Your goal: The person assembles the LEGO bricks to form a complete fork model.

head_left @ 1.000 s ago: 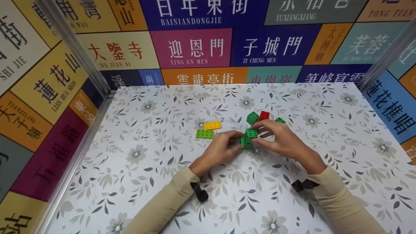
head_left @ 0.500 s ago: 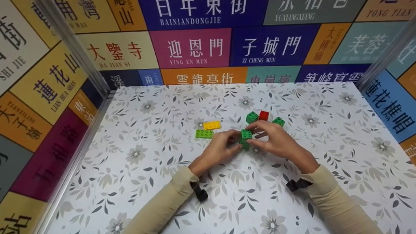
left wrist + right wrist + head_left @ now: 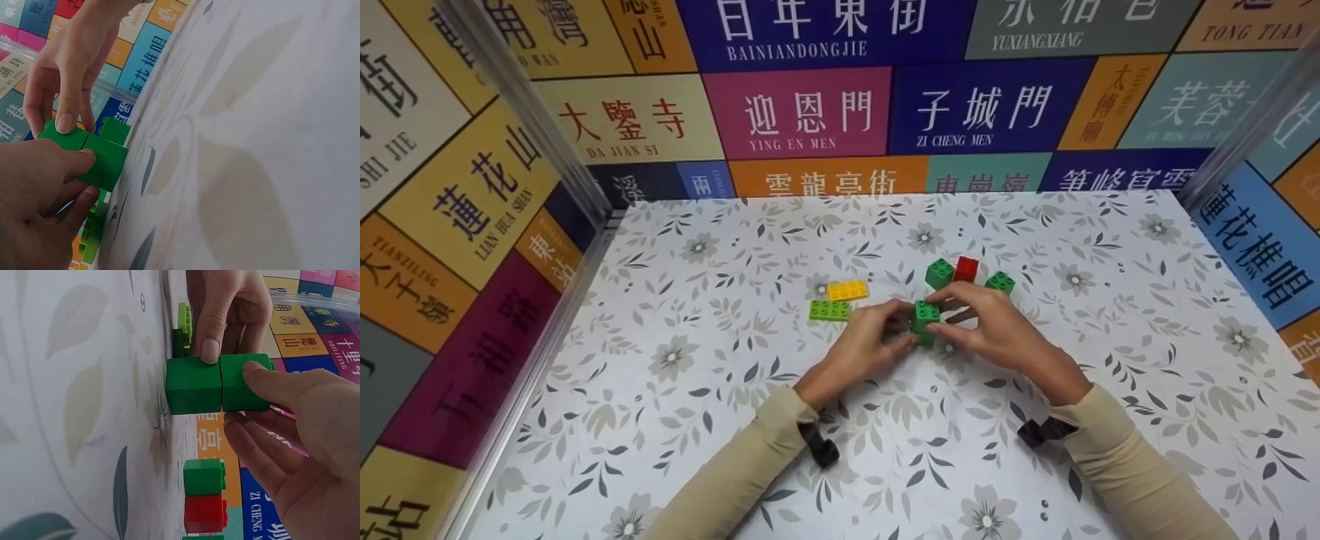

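Note:
Two green toy building bricks stand one on the other between my hands, edges lined up, with a thin seam between them in the right wrist view. My left hand [image 3: 861, 345] grips the lower brick [image 3: 194, 386], its thumb pressed on the side face. The upper brick [image 3: 927, 310] is pinched between thumb and fingers of my right hand [image 3: 997, 328]; its studs point up. A darker green piece [image 3: 178, 343] shows partly behind the lower brick, and whether it is joined on cannot be told. The far sides of the stack are hidden by fingers.
Left of the stack lie a yellow flat brick [image 3: 847, 290] and a lime green flat brick [image 3: 830, 310]. Behind my right hand are a green brick [image 3: 940, 273], a red brick [image 3: 967, 268] and another green brick [image 3: 1000, 282]. Sign-covered walls [image 3: 810, 112] enclose the flower-patterned table [image 3: 720, 450].
My right hand has moved left and slightly down, bringing the upper green brick from an offset position onto the lower one. The left hand has stayed almost still.

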Motion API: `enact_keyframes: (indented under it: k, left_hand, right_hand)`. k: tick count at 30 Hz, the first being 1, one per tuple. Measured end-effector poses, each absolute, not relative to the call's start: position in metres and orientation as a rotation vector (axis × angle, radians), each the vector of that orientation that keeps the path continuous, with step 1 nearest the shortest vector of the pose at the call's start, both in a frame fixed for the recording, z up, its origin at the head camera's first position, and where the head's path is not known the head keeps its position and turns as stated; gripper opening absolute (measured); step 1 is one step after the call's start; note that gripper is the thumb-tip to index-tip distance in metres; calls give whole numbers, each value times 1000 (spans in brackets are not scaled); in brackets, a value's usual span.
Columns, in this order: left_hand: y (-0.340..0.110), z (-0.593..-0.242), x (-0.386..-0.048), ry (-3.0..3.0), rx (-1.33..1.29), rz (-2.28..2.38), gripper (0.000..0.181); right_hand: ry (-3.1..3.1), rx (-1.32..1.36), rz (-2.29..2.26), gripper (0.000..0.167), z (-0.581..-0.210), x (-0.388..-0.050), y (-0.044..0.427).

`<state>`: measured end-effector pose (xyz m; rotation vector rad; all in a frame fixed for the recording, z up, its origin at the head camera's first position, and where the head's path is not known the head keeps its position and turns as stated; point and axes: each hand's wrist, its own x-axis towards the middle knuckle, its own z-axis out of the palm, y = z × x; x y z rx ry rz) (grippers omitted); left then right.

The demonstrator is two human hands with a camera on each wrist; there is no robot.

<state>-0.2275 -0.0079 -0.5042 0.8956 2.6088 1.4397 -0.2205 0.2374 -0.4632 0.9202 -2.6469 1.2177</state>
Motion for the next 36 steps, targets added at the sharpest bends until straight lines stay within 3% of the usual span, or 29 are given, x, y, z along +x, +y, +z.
enact_keyframes:
  k: [19,36]
  left_hand:
    - [-7,-505,-228,2614,883,1429,36]
    - [-16,-496,-229,2608,875,1439,46]
  right_hand:
    - [-2624,869,1246,35,-469,-220,235]
    - [-2684,906,1279,44,-470,-221,238]
